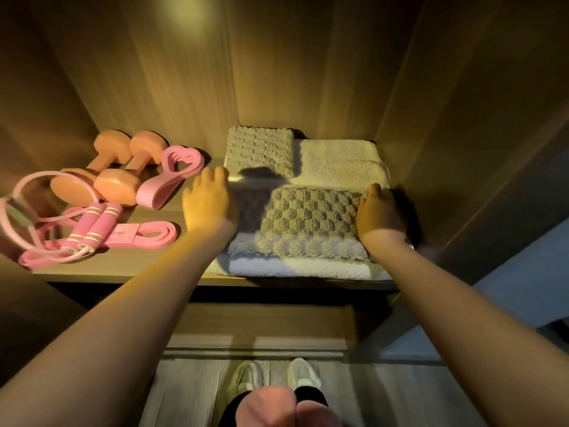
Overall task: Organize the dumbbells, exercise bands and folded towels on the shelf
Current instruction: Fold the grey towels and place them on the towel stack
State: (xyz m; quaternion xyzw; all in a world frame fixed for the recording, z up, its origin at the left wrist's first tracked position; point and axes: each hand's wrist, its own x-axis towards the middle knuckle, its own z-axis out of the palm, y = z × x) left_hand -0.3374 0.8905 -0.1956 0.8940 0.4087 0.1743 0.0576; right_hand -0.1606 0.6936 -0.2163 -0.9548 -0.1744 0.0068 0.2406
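The pale wooden shelf (129, 263) sits in warm light. On its right half is a stack of folded towels: a broad white terry towel (295, 268) at the bottom, a grey checkered plush towel (311, 217) on top at the near side, a smaller grey ribbed towel (260, 149) at the far left of the stack and a cream towel (338, 158) just beside it at the far right.

The person's left hand (209, 198) lies at the left edge of the checkered towel, its fingers straight and together, gripping nothing. The right hand (380, 217) is pressed to that towel's right edge with the thumb up; its other fingers are hidden, so I cannot tell whether they grip.

On the left half of the shelf a pair of orange dumbbells (114, 180) lies side by side, a pink heart-shaped rubber loop (181, 160) just right of them. Nearer lie two pink foam rope handles (95, 223) and a flat pink exercise band (147, 234)
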